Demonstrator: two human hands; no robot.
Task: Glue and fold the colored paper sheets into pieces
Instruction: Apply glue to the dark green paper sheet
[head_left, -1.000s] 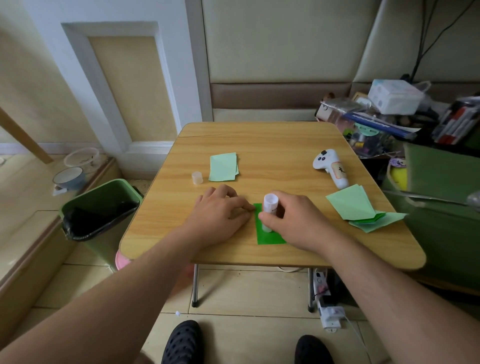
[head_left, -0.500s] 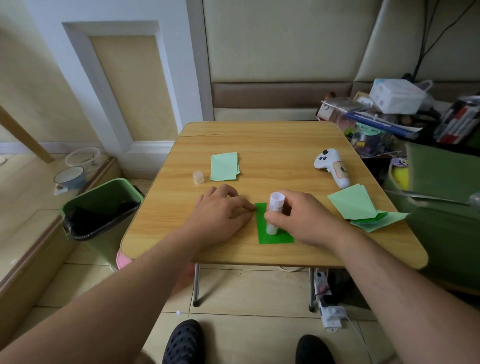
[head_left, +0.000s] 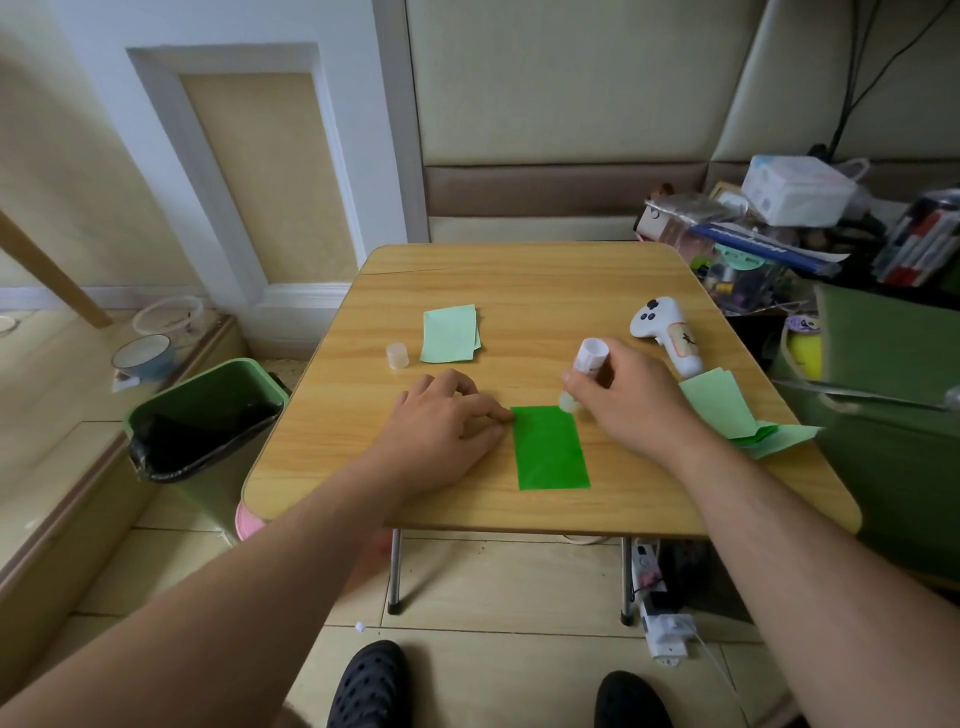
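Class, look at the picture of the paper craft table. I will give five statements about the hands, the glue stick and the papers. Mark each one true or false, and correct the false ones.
1. The right hand holds the glue stick. True.
2. The glue stick cap is on the stick. False: it stands on the table, left of the light green stack.
3. The left hand touches the left edge of the dark green sheet. True.
4. The glue tip is at the sheet's near edge. False: it is at the far right corner.
5. The white controller lies on the green bin. False: it lies on the table.
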